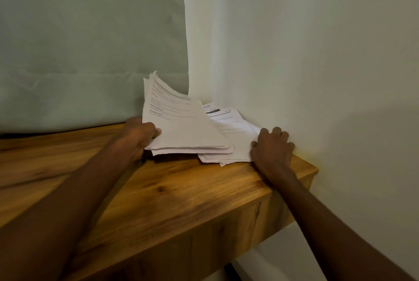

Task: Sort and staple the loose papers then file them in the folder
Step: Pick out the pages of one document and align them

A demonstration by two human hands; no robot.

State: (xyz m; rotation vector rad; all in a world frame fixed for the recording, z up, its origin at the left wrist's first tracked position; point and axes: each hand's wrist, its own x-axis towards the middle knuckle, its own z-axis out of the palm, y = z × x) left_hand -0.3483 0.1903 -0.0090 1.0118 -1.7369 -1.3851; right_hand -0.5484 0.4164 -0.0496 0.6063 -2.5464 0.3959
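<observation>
My left hand grips the left edge of a thick stack of printed white papers, lifted and tilted up off the wooden desk. A second, flatter spread of printed sheets lies under and to the right of it, in the corner by the wall. My right hand rests on the right edge of those lower sheets, fingers curled against the wall; whether it grips them I cannot tell. A small dark object shows just below my left hand, too hidden to identify. No folder or stapler is in view.
The desk's right end stops at a white wall. A pale green cloth-covered panel stands behind the desk on the left. The desk's front edge runs diagonally toward the lower left.
</observation>
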